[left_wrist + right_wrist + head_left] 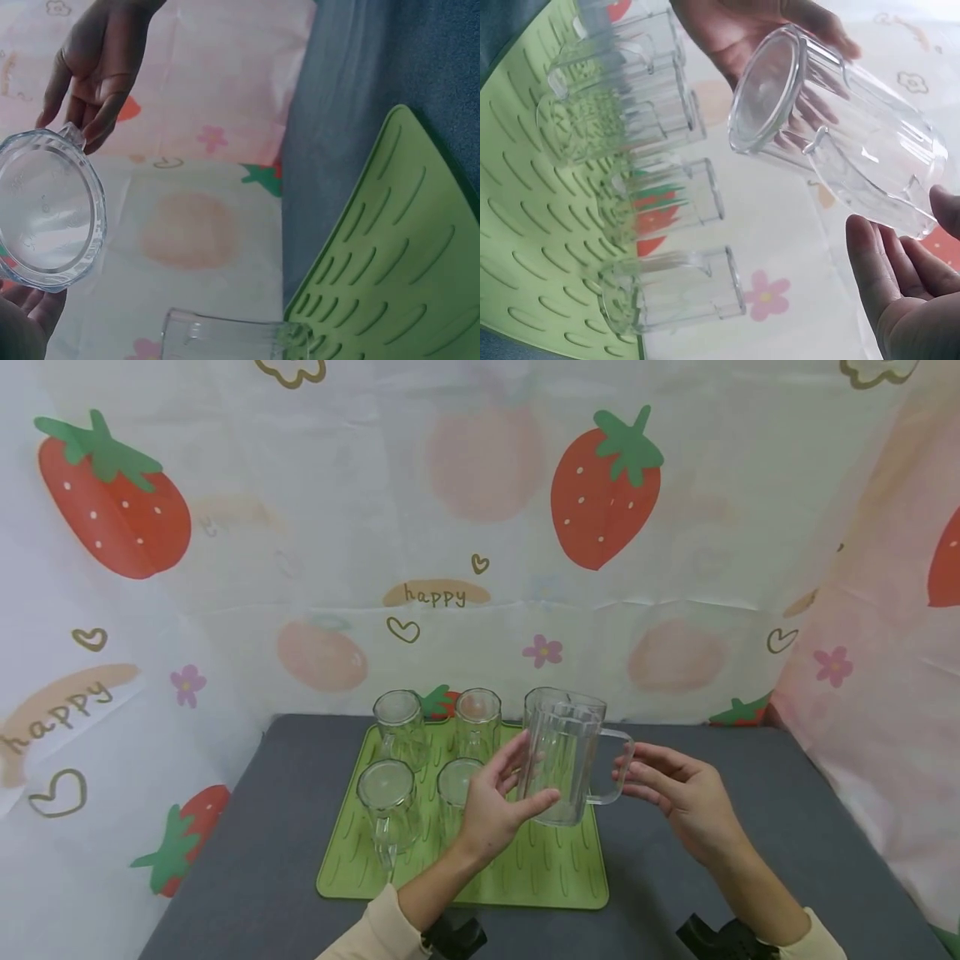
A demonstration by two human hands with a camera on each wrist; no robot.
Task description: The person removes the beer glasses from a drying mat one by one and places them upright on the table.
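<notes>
Thumb and fingers of the left hand (495,806) are clamped round the body of a clear glass mug (566,768), which is held right of centre in the frame, over the right side of a green mat (540,872). The right hand (693,797) has its fingertips at the mug's handle (617,734); whether they close firmly on it cannot be told.

The held mug is close to another clear mug (540,695) partly hidden behind it; whether the two touch is unclear. Four further mugs (400,710) stand on the mat left of the hands, in two rows at centre. The grey table (750,827) runs wide to the right of the mat and narrower to its left; at the far side, the mat's edge lies close to the fabric backdrop (465,647).

"happy" can be read on the backdrop at centre and again at far left, among strawberries, hearts and flowers.

At the left of the left wrist view, the mug's round base faces the camera, bearing faint marks too small to read. The right wrist view gives the held mug lengthwise at upper right, left-hand fingers showing through its glass, with other mugs side-on at left.
</notes>
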